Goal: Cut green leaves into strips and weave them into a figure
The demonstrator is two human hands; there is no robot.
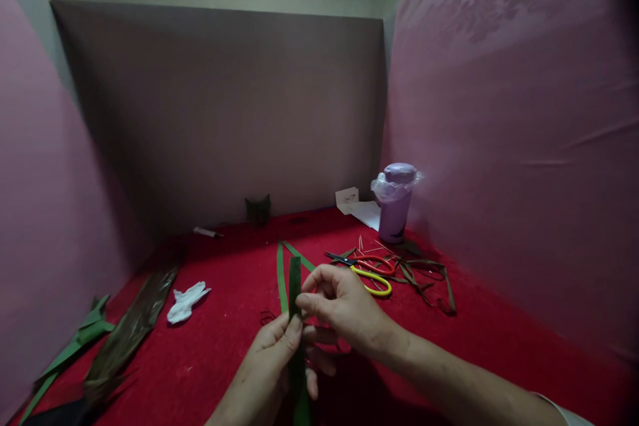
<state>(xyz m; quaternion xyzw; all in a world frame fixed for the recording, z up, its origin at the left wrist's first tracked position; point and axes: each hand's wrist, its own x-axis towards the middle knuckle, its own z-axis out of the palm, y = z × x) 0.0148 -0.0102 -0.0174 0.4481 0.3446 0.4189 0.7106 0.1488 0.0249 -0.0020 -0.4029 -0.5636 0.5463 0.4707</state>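
Note:
A long green leaf strip (295, 279) stands nearly upright between my hands, its lower end running down past the bottom edge of the view. My left hand (279, 353) pinches it between thumb and fingers around its middle. Just above, my right hand (344, 306) is closed with thumb and index finger at the strip's right edge. Behind it, two narrow green strips (282, 276) meet in a point on the red cloth. Scissors (372, 273) with one red and one yellow handle lie just beyond my right hand.
Thin sticks and brown dried strips (424, 273) lie right of the scissors. A purple lidded bin (394, 213) stands by white papers (367, 213). To the left are a crumpled tissue (187, 303), a brown wrapped bundle (132, 326) and folded green leaves (82, 336). Pink walls border both sides.

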